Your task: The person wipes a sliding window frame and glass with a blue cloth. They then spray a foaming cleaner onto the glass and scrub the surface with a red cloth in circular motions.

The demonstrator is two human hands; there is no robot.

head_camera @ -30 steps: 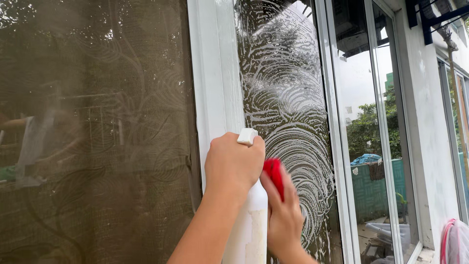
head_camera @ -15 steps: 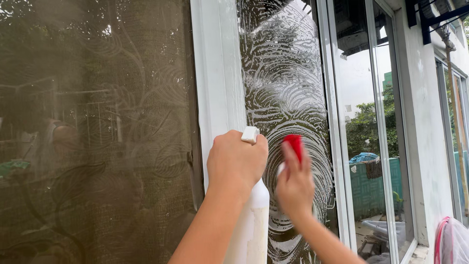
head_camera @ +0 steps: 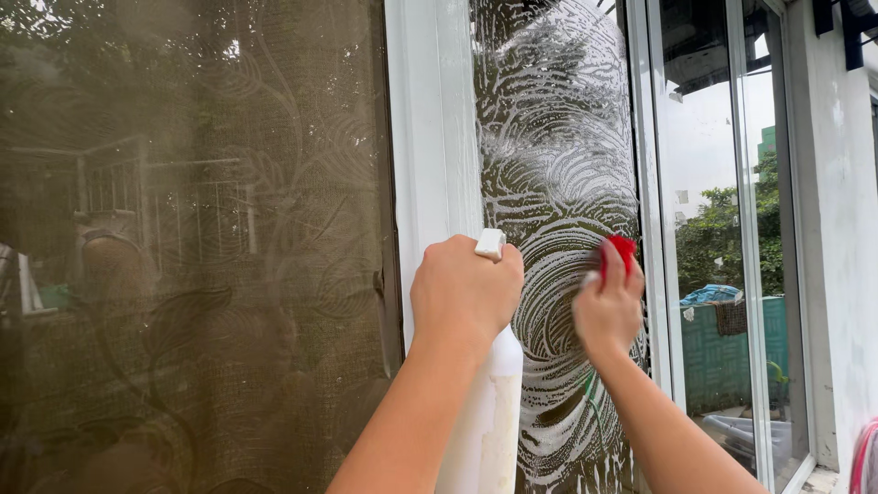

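Centre frame, left hand [head_camera: 465,295] gripping spray bottle [head_camera: 485,416], right hand [head_camera: 607,309] clasping red scrubber [head_camera: 621,250] on soapy pane [head_camera: 558,165]; wet grip risks slipping

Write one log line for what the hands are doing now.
left hand: grips white spray bottle | right hand: presses red scrubber on soapy window pane

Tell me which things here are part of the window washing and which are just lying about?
In use: white spray bottle in left hand; red scrubber in right hand; soapy glass pane.
Lying about: blue-covered heap, basket, pink bag.
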